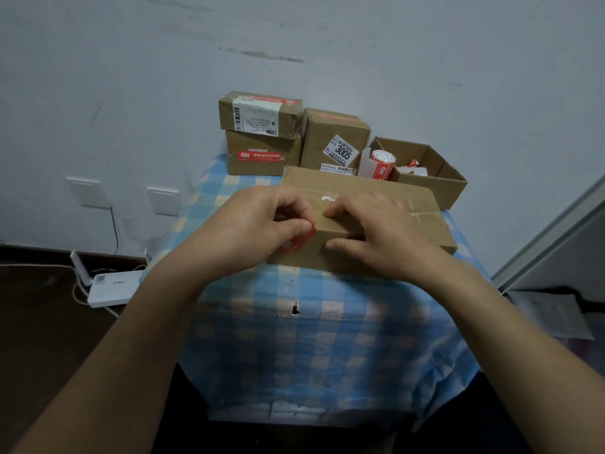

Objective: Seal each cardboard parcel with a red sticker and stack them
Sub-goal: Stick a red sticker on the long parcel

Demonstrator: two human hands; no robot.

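The step in hand looks like sealing the parcel (353,186) that lies in the middle of the frame on the worktop (294,339), which is covered with a blue checked cloth. The left hand (262,221) has its fingers curled and its thumb pinching a red sticker (296,242) against the parcel's near left edge. Part of the sticker hangs down the front face, and the rest is hidden under the thumb. The right hand (376,231) steadies the parcel, fingers laid fairly flat and close together on the top, thumb against the front face.

Above these, at upper centre, two sealed parcels are stacked (262,136), with a third parcel (334,139) just beside them on the right. Further right is an open box (435,181) holding a roll of stickers (381,163).

The sticker does not appear fully stuck yet. The next move probably calls for smoothing it flat over the edge, so it grips both the top and the front. After that, the parcel would need both hands to lift it onto the stack behind.
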